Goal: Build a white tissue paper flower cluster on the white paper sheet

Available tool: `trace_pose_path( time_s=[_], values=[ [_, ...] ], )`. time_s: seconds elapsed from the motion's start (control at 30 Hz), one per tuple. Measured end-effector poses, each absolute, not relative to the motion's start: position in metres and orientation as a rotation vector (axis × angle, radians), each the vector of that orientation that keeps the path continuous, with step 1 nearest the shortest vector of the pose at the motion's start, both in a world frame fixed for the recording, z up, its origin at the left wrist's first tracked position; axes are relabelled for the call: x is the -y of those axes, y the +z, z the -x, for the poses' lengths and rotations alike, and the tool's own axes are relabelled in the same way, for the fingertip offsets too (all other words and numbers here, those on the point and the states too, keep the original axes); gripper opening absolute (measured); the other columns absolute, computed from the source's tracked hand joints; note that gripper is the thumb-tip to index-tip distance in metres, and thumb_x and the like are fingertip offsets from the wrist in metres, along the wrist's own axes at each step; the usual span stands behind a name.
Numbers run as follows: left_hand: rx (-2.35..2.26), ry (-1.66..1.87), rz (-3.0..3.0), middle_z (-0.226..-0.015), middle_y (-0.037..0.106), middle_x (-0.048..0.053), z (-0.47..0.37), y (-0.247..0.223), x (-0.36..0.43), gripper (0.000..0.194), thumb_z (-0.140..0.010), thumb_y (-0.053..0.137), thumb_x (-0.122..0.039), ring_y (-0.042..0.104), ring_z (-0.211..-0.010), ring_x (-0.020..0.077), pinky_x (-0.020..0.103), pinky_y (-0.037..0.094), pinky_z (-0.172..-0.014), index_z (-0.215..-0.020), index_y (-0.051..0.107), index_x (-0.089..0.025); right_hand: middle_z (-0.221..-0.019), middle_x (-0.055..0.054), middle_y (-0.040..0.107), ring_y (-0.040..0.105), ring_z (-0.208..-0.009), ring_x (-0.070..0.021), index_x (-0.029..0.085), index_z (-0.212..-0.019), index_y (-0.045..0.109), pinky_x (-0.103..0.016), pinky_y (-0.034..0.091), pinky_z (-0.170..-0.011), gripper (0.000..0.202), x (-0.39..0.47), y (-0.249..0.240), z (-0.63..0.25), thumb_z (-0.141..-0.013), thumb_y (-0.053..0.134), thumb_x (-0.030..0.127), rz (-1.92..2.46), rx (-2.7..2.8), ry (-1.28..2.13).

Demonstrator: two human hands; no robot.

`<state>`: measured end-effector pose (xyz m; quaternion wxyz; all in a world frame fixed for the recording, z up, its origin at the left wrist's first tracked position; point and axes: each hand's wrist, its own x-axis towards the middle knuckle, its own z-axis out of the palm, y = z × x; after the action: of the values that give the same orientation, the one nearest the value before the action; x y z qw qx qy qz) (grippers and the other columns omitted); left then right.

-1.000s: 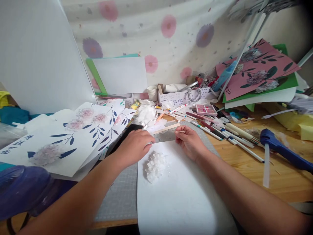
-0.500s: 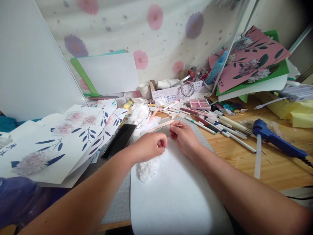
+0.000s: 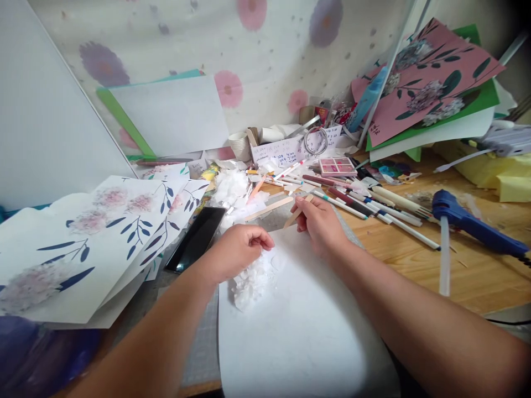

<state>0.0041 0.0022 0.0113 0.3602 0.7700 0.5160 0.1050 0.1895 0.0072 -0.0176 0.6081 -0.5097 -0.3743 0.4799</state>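
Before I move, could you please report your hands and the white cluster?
Right hand: pinching wooden stick. Left hand: curled, grip unclear. White petal cluster: on white sheet, partly hidden by left hand.

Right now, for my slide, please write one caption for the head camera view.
Right hand holding a flat wooden stick, left hand near a white ruffled cluster on a white sheet.

Left hand: showing bare, ungloved skin, with its short fingers ending in rounded tips.
Right hand: also showing bare, its slim fingers looking smooth and rounded.
Left forearm: showing uncovered, tapering toward a bare wrist and widening toward the elbow.
Right forearm: likewise showing uncovered, its smooth outline broadening from a narrow, bare wrist and blurring near the picture's edge.
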Motion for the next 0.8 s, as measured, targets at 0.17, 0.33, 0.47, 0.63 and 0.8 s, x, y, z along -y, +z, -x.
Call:
trace_pose_path(
  time_s=[0.17,0.33,0.47,0.63,0.8],
  values=[
    [-1.294,0.209,-2.222,-0.086,0.069,0.0,-0.008,0.01,-0.004,0.016,-0.077,0.058,-0.025,0.062,-0.079,0.018,0.029,0.045,-0.072,-0.087,0.07,-0.024,-0.04,0.006,0.044,0.038,-0.039,-0.0085,0.019,-0.062,0.058,-0.022,0.031,-0.043,0.027,-0.008,-0.017,-0.188,-0.078,0.058,0.039,1.219,0.888,1.101],
    [-1.148,0.081,-2.434,-0.091,0.064,0.0,-0.024,0.01,-0.015,0.021,-0.071,0.065,-0.02,0.058,-0.091,0.0228,0.033,0.041,-0.081,-0.09,0.07,-0.027,-0.041,0.007,0.043,0.037,-0.04,-0.0086,0.019,-0.062,0.057,-0.022,0.032,-0.044,0.027,-0.008,-0.016,-0.186,-0.08,0.057,0.039,1.247,0.89,1.092],
    [-1.104,0.011,-2.494,-0.085,0.061,0.0,-0.033,0.012,-0.02,0.009,-0.07,0.063,-0.015,0.058,-0.084,0.0201,0.03,0.041,-0.076,-0.072,0.067,-0.023,-0.041,0.006,0.043,0.038,-0.04,-0.0091,0.02,-0.061,0.056,-0.024,0.033,-0.046,0.026,-0.008,-0.017,-0.187,-0.079,0.057,0.038,1.246,0.878,1.095],
    [-1.146,0.07,-2.486,-0.076,0.062,-0.001,-0.03,0.014,-0.017,0.013,-0.071,0.057,-0.011,0.058,-0.074,0.0163,0.025,0.041,-0.067,-0.064,0.061,-0.021,-0.041,0.007,0.041,0.037,-0.039,-0.0094,0.02,-0.062,0.056,-0.024,0.035,-0.046,0.025,-0.01,-0.019,-0.189,-0.079,0.057,0.039,1.227,0.86,1.097],
    [-1.338,0.3,-2.424,-0.072,0.062,-0.003,-0.017,0.017,-0.014,0.01,-0.075,0.052,-0.015,0.056,-0.066,0.0146,0.025,0.037,-0.058,-0.071,0.058,-0.021,-0.041,0.007,0.04,0.037,-0.039,-0.0091,0.02,-0.062,0.056,-0.024,0.035,-0.045,0.025,-0.01,-0.019,-0.189,-0.079,0.056,0.038,1.226,0.865,1.086]
  ],
)
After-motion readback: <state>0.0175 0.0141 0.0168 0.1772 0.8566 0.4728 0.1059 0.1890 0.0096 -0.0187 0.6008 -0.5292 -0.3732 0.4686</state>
